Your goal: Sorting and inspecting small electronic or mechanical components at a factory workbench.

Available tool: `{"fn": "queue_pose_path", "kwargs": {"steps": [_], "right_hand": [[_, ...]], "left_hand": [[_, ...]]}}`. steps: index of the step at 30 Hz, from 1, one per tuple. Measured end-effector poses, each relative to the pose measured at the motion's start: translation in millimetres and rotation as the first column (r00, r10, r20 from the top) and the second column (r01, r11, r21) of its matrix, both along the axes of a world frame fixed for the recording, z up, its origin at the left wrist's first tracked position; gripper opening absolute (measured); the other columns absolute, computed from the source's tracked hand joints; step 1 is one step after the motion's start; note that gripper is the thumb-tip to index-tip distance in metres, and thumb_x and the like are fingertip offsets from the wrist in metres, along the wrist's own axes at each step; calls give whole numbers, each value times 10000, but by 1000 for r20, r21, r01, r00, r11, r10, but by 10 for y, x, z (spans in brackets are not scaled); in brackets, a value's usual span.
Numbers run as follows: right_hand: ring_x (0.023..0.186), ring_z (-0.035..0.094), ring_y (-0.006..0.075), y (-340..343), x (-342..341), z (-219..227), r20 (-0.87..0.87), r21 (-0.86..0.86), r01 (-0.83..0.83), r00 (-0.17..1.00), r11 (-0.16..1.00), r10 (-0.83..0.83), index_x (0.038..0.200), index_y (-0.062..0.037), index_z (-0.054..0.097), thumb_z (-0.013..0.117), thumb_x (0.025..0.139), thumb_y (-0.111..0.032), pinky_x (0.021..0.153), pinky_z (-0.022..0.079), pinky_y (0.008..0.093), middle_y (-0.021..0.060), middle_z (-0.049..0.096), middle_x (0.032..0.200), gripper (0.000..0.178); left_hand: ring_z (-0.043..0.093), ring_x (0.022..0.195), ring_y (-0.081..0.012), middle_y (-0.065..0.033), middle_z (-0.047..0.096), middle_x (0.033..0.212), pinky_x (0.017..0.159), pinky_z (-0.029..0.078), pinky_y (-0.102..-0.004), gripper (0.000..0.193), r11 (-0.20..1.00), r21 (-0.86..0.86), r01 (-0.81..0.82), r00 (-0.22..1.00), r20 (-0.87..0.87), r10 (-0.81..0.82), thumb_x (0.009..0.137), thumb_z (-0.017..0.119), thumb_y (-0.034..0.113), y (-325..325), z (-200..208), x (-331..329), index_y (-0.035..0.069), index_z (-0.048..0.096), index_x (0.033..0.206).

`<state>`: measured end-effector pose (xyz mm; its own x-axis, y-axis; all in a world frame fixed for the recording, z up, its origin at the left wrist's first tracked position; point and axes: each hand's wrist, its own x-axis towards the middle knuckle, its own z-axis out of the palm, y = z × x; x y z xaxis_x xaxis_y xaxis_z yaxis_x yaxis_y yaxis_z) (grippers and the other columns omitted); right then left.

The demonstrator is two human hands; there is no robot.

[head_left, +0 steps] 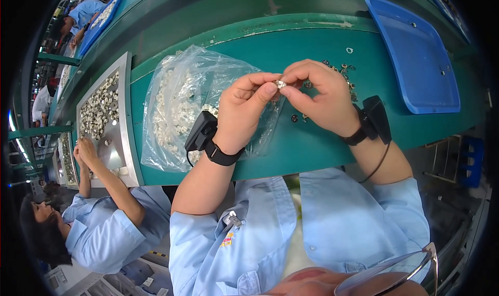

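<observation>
Above the green table, my left hand (241, 106) and my right hand (325, 96) meet at their fingertips. Between them they pinch a small white part with metal bits (280, 84), too small to name exactly. Thumb and forefinger of each hand press on it from either side. A clear plastic bag (174, 109) full of small white parts lies under and left of my left hand. Beyond and partly behind my right hand, several small dark metal parts (347, 70) are scattered on the table. A black strapped device sits on each wrist.
A blue tray (418, 62) with a few tiny pieces stands at the right. One white ring (349, 50) lies near it. At the left, a co-worker's hands (86, 153) work by a metal tray (125, 145) heaped with small parts. The green table (322, 150) edge runs before me.
</observation>
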<state>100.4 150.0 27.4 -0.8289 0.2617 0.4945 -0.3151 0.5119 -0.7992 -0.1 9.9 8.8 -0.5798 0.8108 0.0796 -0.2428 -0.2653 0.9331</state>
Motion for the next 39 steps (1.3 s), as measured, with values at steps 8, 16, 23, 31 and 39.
{"fn": "queue_pose_path", "kwargs": {"steps": [8,16,23,31,39], "right_hand": [[746,582,161,-41,11,45,-2,15,33,999,999,-33,879,-17,589,629,727,7,661,466,258,86,614,869,159],[796,578,145,-7,52,56,-41,83,56,998,995,-52,899,-16,589,616,750,6,699,461,246,84,612,894,153],[825,570,140,-38,57,27,29,-182,59,998,982,-54,905,-27,585,612,764,6,724,454,244,79,607,891,147],[835,578,164,-6,26,41,-20,44,-12,1000,999,13,891,-32,574,613,769,7,744,460,262,86,603,893,133],[822,581,169,-63,27,-4,5,-49,-5,1000,999,5,884,-28,574,644,754,-3,726,463,272,88,602,907,150]], "left_hand": [[564,801,-110,-76,617,929,728,468,-229,164,999,42,-1,999,48,-1,856,564,43,9,-32,11,-20,571,1007],[568,810,-118,-96,623,932,743,465,-242,141,995,99,5,995,102,-15,857,559,36,17,-31,31,-20,560,987],[575,823,-126,-104,627,936,751,463,-250,144,995,103,-1,996,94,-8,858,557,37,1,-27,24,-18,551,991],[585,848,-128,-102,619,945,761,477,-238,139,993,120,4,996,83,-14,846,567,17,-8,-16,32,-11,550,980],[587,848,-127,-101,613,957,767,480,-233,129,991,133,-17,999,46,11,837,573,1,-13,-35,22,-7,549,963]]}}
